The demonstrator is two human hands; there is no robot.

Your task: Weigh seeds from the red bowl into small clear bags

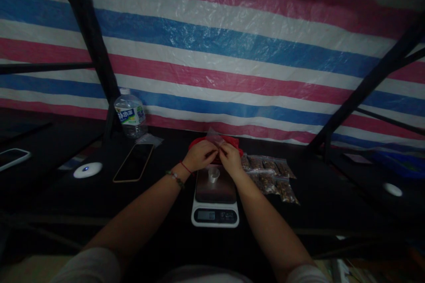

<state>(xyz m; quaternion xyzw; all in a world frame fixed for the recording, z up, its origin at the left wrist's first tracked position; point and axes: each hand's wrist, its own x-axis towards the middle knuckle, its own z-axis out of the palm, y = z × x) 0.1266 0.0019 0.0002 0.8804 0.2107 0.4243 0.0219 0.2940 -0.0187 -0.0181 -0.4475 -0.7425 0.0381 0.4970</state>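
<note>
Head view, centre frame: clear bag (214, 136), pinched in the fingertips of my left hand (200, 154) and right hand (231, 158). Just below, a small cup (213, 175) sits on the scale (217, 193); dipping my hands could tip it. Right of centre, swinging wide could scatter filled packets (268, 182).

To the right of the small bags (268, 182), the bench (325, 192) offered wide passage; to the left, the phone (134, 163) and the bottle (131, 117) obstructed the way.
</note>
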